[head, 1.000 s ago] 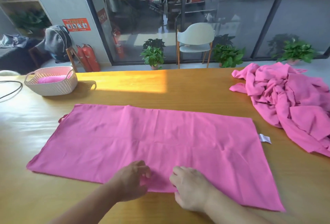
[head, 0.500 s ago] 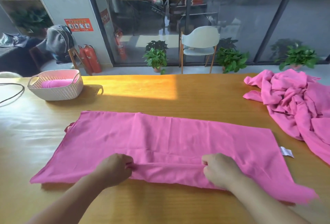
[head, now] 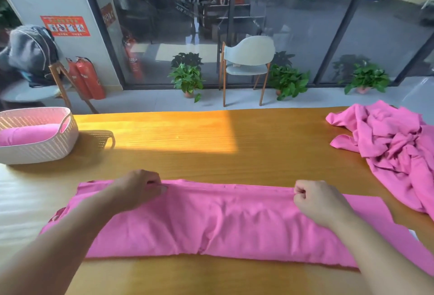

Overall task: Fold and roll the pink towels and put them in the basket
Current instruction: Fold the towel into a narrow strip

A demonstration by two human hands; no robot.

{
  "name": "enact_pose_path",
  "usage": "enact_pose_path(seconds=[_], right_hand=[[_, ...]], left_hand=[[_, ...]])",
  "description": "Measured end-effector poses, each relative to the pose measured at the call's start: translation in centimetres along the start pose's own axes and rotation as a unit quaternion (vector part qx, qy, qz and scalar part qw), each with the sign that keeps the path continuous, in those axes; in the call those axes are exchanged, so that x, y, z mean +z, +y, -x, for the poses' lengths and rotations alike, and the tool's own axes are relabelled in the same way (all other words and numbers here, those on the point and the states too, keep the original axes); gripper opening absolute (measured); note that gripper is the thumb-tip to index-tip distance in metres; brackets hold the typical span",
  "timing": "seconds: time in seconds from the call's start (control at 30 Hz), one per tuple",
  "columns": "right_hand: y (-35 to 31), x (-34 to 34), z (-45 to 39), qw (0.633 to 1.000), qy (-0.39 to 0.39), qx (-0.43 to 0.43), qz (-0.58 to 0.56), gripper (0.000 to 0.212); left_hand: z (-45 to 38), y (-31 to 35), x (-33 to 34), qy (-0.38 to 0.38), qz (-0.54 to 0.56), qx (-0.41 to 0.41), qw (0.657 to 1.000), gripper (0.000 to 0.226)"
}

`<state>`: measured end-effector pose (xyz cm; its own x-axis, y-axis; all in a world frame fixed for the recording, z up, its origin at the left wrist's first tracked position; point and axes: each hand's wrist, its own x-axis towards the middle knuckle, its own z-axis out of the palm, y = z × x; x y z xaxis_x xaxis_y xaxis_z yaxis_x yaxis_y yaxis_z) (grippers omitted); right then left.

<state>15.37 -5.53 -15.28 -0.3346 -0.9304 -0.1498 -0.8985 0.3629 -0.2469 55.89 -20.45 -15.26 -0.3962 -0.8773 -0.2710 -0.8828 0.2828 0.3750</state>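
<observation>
Towel (head: 211, 222) beside heap (head: 394, 153), basket (head: 47, 149).

free: bare wooden tabletop (head: 211, 153) across the middle, between the folded pink towel (head: 211, 222) near and the far edge | left-far: white woven plastic basket (head: 47, 149) with a rolled pink towel (head: 30, 133) inside blocks | right-far: crumpled heap of pink towels (head: 394, 153) blocks | near: both forearms lie across the folded towel

Pink towel (head: 223, 222) center frame, pink heap (head: 397, 151) right, white woven-pattern basket (head: 42, 151) upper left, orange-brown wood table (head: 211, 139), red extinguishers (head: 90, 78).
</observation>
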Motion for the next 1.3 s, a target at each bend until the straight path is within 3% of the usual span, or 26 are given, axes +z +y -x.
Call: enact_pose_path(seconds=[0.1,0.2,0.3,0.5,0.73,0.97,1.13,1.3], right_hand=[[-0.6,0.2,-3.1,1.0,0.022,0.01,0.011,0.013],[-0.5,1.8,-4.9,1.0,-0.005,0.019,0.02,0.011],[0.5,4.0,-4.9,0.999,-0.016,0.019,0.022,0.009],[1.9,5.2,-5.2,0.998,0.061,0.012,0.017,0.01],[3.2,6.2,-5.7,0.993,0.114,-0.005,0.005,0.016],[4.5,6.3,-7.9,0.999,0.039,0.012,0.026,0.02],[4.0,6.5,-7.8,0.997,0.062,0.014,0.045,0.018],[1.3,5.7,-5.4,0.978,0.197,0.014,0.061,0.025]], left_hand=[[-2.9,-0.5,0.8,0.024,-0.008,-0.015,1.0,0.028],[-4.1,-1.4,2.9,0.047,-0.014,-0.021,0.999,0.035],[-3.9,-2.3,4.8,0.11,-0.007,-0.001,0.994,0.031],[-5.1,-2.6,4.6,0.187,-0.026,0.053,0.981,0.032],[-6.5,-1.3,5.2,0.239,-0.05,0.055,0.968,0.023],[-9.5,-1.4,4.8,0.169,-0.032,0.017,0.985,0.031],[-10.4,-1.6,5.6,0.157,-0.112,0.018,0.981,0.036],[-7.0,-1.5,5.9,0.315,-0.098,-0.032,0.944,0.049]])
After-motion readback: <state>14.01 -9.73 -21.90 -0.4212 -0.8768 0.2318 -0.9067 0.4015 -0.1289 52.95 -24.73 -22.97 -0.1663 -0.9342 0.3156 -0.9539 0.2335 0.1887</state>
